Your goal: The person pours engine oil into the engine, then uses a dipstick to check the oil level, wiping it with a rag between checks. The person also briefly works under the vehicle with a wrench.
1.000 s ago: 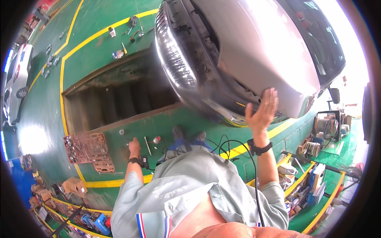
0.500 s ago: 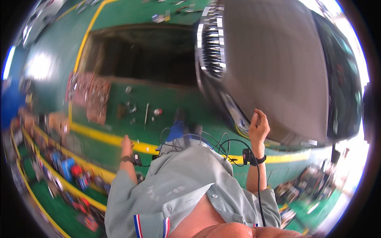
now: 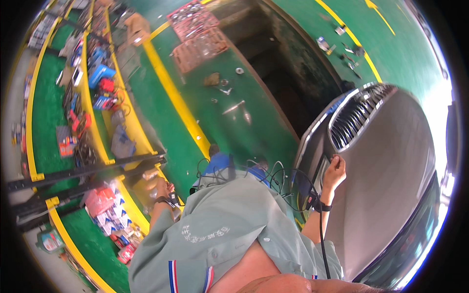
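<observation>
My right hand (image 3: 335, 172) is raised over the front corner of a grey-brown car hood (image 3: 391, 161), close to the headlight (image 3: 322, 171) and just below the chrome grille (image 3: 359, 117). Its fingers are curled together; whatever they may hold is hidden, and I cannot tell whether they touch the car. Low on the other side, my left hand (image 3: 164, 186) hangs beside the yellow-edged shelf rack. Motion smears its bent fingers, and nothing shows clearly in them. Each wrist wears a black band with a small device, and a black cable (image 3: 320, 229) runs along my right arm.
A dark inspection pit (image 3: 288, 73) opens in the green floor ahead. Pink trays (image 3: 193, 22) of small parts and scattered metal tools (image 3: 234, 107) lie beside it. At left stands a shelf rack (image 3: 88, 132) loaded with boxes and parts. Thin cables loop around my legs.
My view has turned to the left, so the shelf rack fills more of the left side and the car sits lower right. Both hands stay apart, the right still by the hood's corner.
</observation>
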`<control>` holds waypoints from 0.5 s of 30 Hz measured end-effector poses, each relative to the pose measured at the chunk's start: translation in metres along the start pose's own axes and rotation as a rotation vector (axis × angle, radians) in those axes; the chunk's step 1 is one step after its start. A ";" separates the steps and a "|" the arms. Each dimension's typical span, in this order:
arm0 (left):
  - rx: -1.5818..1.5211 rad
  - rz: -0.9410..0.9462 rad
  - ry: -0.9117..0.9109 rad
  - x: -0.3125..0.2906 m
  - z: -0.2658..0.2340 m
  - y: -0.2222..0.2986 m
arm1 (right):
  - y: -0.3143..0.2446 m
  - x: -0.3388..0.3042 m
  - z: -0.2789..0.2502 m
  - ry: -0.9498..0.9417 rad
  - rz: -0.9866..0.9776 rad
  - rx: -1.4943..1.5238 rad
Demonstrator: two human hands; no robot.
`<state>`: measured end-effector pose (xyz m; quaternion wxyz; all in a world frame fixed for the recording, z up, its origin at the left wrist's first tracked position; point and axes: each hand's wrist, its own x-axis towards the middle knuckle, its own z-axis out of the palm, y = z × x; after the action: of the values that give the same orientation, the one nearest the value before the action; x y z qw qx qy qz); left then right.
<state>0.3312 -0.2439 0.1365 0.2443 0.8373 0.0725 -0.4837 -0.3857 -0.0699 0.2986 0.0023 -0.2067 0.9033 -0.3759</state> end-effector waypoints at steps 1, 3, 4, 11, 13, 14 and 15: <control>-0.013 -0.018 -0.010 0.003 -0.007 -0.006 | -0.012 0.001 0.015 -0.005 -0.060 0.013; -0.085 -0.018 -0.025 0.013 -0.025 -0.017 | -0.045 0.004 0.046 -0.068 -0.106 -0.026; -0.073 -0.066 0.047 0.029 -0.033 -0.014 | -0.062 0.005 0.067 -0.088 -0.144 -0.003; -0.100 -0.121 0.088 0.103 -0.069 0.068 | -0.236 -0.021 0.208 -0.116 -0.300 0.045; 0.072 -0.066 0.034 0.116 -0.051 0.117 | -0.275 -0.020 0.237 -0.088 -0.327 0.047; 0.168 -0.034 0.019 0.120 -0.040 0.144 | -0.296 -0.022 0.250 -0.088 -0.331 0.035; 0.258 0.012 0.000 0.126 -0.029 0.180 | -0.317 -0.024 0.262 -0.077 -0.314 0.047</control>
<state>0.4838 -0.4010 0.1030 0.1374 0.8622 0.0045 -0.4876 -0.2037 -0.4388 0.3228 -0.0171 -0.3594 0.8501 -0.3846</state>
